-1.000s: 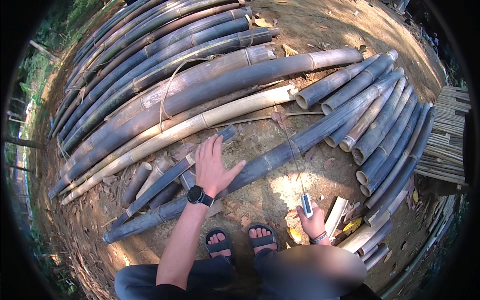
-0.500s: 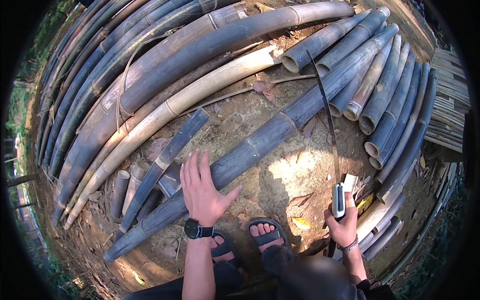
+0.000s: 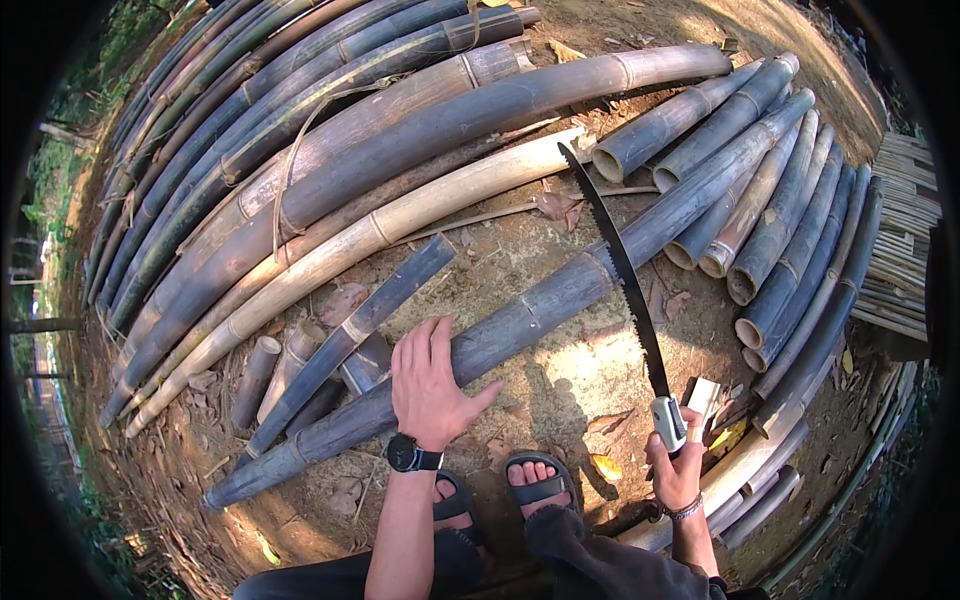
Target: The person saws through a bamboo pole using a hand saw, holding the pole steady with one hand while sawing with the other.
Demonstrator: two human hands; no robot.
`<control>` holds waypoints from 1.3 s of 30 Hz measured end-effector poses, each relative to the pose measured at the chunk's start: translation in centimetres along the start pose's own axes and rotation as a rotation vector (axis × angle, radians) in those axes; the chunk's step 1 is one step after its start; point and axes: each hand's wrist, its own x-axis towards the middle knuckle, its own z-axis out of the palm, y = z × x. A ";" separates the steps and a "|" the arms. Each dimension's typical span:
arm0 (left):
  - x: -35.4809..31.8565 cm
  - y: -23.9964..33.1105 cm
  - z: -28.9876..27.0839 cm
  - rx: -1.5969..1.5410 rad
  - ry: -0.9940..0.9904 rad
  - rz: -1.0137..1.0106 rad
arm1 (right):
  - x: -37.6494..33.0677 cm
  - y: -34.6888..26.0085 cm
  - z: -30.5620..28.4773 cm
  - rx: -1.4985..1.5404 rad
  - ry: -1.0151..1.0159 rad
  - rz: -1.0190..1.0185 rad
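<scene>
A long dark bamboo pole [image 3: 560,290] lies slantwise before me, from lower left to upper right. My left hand [image 3: 432,385] is spread flat at the pole's lower-left half, thumb apart, seemingly resting on it. My right hand [image 3: 678,470] is wrapped round the light grey handle of a curved pruning saw [image 3: 632,285]. The saw's dark toothed blade points up and away, its teeth to the left, and passes over the pole in this view; whether it touches cannot be told. Beside my left hand lies a flat split bamboo strip [image 3: 350,328].
Long bamboo poles [image 3: 420,120] are stacked at the far left. Shorter cut bamboo lengths [image 3: 745,270] lie side by side at the right, open ends toward me. Small bamboo offcuts [image 3: 257,380] sit left of my hand. My sandalled feet [image 3: 538,485] stand close to the pole.
The saw has turned so its blade shows broader and its tip leans further left. My left hand stays at the pole, still spread. The whole view has shifted slightly.
</scene>
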 end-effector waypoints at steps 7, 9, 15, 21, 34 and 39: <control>-0.2 0.0 0.3 -0.024 0.034 0.023 | 0.0 -0.8 0.2 0.195 0.046 0.017; -0.2 0.1 0.3 -0.036 0.051 0.026 | -0.1 -0.4 0.4 0.204 0.083 -0.022; -0.2 0.0 0.2 -0.055 0.073 0.046 | -0.3 -0.3 -0.1 0.143 0.056 -0.055; -0.2 -0.1 -0.2 -0.044 0.070 0.047 | -0.3 -2.0 -0.3 -0.097 -0.084 -0.207; 3.1 3.4 0.7 0.100 -0.058 -0.071 | 0.0 -4.3 4.5 -0.308 -0.213 -0.276; 3.5 2.9 1.4 0.084 -0.171 -0.160 | -0.1 -5.3 4.9 -0.389 -0.217 -0.287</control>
